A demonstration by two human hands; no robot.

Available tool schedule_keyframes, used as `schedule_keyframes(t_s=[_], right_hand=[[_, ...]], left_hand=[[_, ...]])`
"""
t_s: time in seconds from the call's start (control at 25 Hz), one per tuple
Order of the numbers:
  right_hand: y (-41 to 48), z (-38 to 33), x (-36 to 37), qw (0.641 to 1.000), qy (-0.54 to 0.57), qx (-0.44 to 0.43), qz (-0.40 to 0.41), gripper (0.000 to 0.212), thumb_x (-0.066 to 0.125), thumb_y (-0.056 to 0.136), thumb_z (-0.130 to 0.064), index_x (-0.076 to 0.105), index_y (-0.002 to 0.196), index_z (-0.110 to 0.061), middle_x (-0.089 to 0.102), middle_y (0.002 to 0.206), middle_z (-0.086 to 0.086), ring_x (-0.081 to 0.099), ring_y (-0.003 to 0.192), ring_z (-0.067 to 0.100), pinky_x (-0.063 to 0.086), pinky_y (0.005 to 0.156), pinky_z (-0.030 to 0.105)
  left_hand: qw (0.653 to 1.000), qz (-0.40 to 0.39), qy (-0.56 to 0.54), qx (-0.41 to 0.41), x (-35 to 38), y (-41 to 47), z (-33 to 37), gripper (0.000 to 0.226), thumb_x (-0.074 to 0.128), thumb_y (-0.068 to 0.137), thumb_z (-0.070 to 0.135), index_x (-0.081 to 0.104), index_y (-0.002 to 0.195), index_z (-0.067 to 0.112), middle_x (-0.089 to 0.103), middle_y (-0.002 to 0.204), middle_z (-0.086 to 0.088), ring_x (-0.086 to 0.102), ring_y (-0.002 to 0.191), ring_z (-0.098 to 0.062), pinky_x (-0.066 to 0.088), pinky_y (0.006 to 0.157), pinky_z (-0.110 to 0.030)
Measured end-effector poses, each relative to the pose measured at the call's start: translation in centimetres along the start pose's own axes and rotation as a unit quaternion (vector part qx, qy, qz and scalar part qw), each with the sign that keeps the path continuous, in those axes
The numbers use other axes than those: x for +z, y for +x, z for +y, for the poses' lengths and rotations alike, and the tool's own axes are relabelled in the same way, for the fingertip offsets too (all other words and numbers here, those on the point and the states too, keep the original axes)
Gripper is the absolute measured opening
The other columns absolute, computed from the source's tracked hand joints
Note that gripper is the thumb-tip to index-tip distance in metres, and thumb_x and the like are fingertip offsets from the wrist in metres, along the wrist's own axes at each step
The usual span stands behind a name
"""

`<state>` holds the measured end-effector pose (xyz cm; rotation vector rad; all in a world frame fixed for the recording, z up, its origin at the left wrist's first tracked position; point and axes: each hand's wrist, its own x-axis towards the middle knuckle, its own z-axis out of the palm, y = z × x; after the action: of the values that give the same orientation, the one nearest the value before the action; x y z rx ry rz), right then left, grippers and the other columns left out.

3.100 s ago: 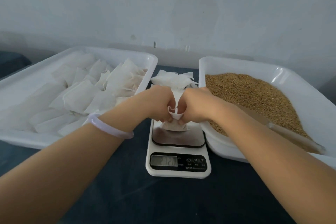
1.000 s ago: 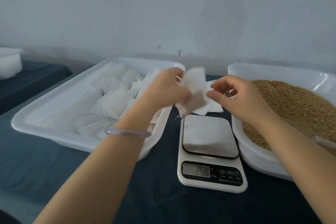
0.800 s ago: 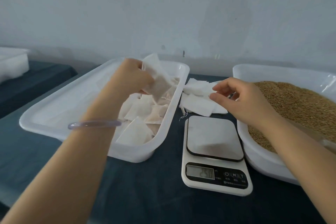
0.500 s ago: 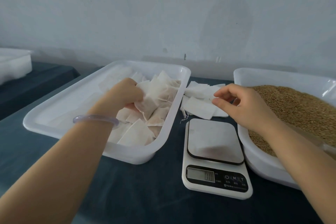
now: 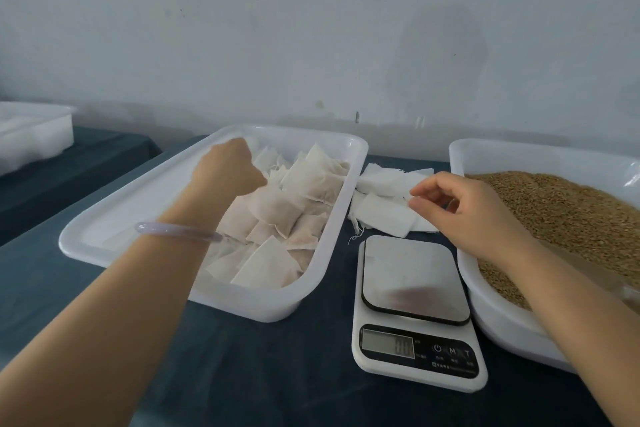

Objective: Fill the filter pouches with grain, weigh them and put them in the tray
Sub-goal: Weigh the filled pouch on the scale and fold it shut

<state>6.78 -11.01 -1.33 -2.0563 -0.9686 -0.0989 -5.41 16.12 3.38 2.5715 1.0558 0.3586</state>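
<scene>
Left hand (image 5: 228, 166) curls over the tray (image 5: 145, 198) at ten o'clock from the scale (image 5: 414, 274), and I cannot tell whether it holds anything. Right hand (image 5: 460, 204), fingers loosely parted, reaches the empty pouches (image 5: 381, 218) at twelve, probably for the next fill.

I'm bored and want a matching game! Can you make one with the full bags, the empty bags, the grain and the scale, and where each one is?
Things:
1. filled pouches
2. empty pouches
3. grain
4. scale

Places or states:
A. heaped in the right tray
B. nothing on its plate
C. piled in the left tray
D. lying between the two trays, behind the scale

Pairs: 1-C, 2-D, 3-A, 4-B.
</scene>
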Motion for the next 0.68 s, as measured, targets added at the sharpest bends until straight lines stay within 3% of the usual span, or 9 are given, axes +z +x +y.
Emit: schedule_keyframes(t_s=[0.12,0.24,0.36,0.48,0.68], right_hand=[[0.2,0.1,0.1,1.0,-0.007,0.008,-0.002,0.005,0.065,0.085,-0.028,0.065,0.09,-0.027,0.065,0.081,-0.012,0.055,0.073,-0.009,0.038,0.063,0.003],[0.2,0.2,0.0,1.0,-0.005,0.013,0.014,0.005,0.064,0.086,-0.027,0.066,0.091,-0.025,0.065,0.081,-0.011,0.054,0.072,-0.007,0.038,0.062,0.005],[0.2,0.4,-0.3,0.999,0.003,0.02,0.044,0.006,0.063,0.086,-0.025,0.066,0.091,-0.022,0.067,0.081,-0.009,0.057,0.073,-0.002,0.038,0.061,0.005],[0.2,0.2,-0.2,0.999,0.007,0.028,0.045,0.003,0.063,0.086,-0.025,0.065,0.088,-0.026,0.068,0.079,-0.011,0.058,0.071,-0.001,0.039,0.06,0.005],[0.2,0.6,0.0,0.999,0.009,0.031,0.044,0.004,0.062,0.088,-0.024,0.064,0.086,-0.027,0.068,0.079,-0.009,0.059,0.072,0.002,0.04,0.061,0.008]], left_hand=[[0.981,0.057,-0.014,0.183,-0.4,-1.1,4.4,0.02,0.059,0.085,0.016,0.065,0.104,0.017,0.065,0.108,0.0,0.058,0.09,-0.022,0.041,0.078,-0.025],[0.949,-0.044,0.063,0.306,3.5,-2.5,9.7,0.029,0.045,0.093,0.014,0.063,0.116,0.019,0.06,0.122,-0.001,0.055,0.111,-0.022,0.043,0.092,-0.03],[0.927,-0.151,0.17,0.299,8.7,-2.2,13.5,0.034,0.04,0.094,0.008,0.054,0.125,0.009,0.055,0.126,-0.008,0.053,0.115,-0.025,0.043,0.087,-0.032],[0.923,-0.173,0.205,0.276,12.6,-1.4,15.4,0.026,0.045,0.094,0.013,0.054,0.118,0.01,0.058,0.115,-0.007,0.056,0.109,-0.025,0.043,0.08,-0.032],[0.938,-0.231,0.161,0.201,16.3,0.2,15.4,0.03,0.048,0.094,0.029,0.058,0.114,0.01,0.062,0.111,-0.009,0.057,0.101,-0.028,0.046,0.093,-0.039]])
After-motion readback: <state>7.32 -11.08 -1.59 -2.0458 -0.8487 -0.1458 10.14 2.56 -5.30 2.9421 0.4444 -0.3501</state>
